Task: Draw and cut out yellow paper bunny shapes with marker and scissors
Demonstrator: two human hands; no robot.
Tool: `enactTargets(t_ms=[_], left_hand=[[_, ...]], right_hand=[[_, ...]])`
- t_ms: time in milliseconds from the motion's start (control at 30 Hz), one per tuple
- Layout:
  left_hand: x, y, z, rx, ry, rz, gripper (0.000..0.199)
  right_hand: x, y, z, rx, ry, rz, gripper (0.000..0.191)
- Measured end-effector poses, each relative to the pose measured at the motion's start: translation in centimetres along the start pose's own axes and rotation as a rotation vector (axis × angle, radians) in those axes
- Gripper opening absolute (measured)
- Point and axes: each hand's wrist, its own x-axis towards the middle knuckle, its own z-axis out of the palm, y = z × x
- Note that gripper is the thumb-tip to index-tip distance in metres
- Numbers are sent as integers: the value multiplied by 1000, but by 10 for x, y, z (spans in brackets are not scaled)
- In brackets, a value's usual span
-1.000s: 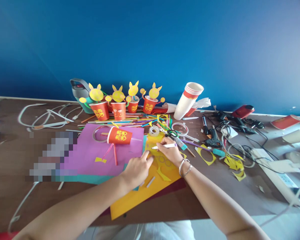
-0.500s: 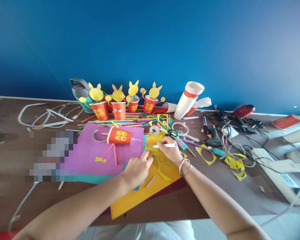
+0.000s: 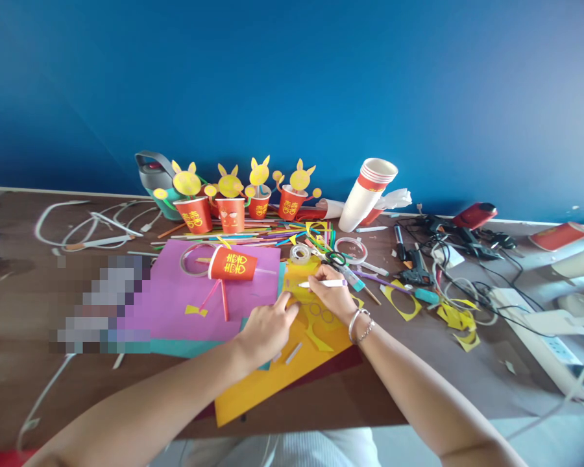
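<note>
White marker pen: right hand is pinching it, tip pointing left over yellow paper sheet. Left hand: resting near-left of pen, fingers half-curling, any hold unclear.

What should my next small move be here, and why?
I'd probably draw one short stroke with the white pen: your right hand grips it with the tip at the yellow sheet, your left hand lies partly on that sheet, and a pair of outlined circles is nearby.
</note>
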Motion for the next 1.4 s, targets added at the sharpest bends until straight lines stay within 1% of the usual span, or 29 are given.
enactTargets(t_ms=[267,400,700,1400], left_hand=[[0,0,1,2,8,0,45],[0,-1,2,28,28,9,45],[0,-1,2,21,29,14,45],[0,0,0,8,7,8,45]], right_hand=[[0,1,0,-16,16,-2,22],[1,0,0,-22,11,8,22],[1,-2,0,-32,6,31,21],[1,-6,-1,-38,-10,35,23]])
